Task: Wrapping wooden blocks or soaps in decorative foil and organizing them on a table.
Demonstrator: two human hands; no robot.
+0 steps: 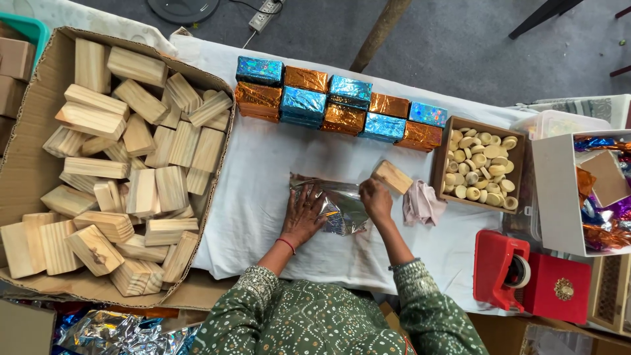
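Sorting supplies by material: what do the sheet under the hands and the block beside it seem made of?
The sheet looks like thin metallic foil or film: silvery, shiny, crinkled. The block looks like bare, unfinished wood: pale, with visible grain lines.

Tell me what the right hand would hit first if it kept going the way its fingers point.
The right hand points up and slightly right across the foil sheet. The first thing in that line looks to be the bare wooden block just beyond its fingertips, though depth is hard to judge.
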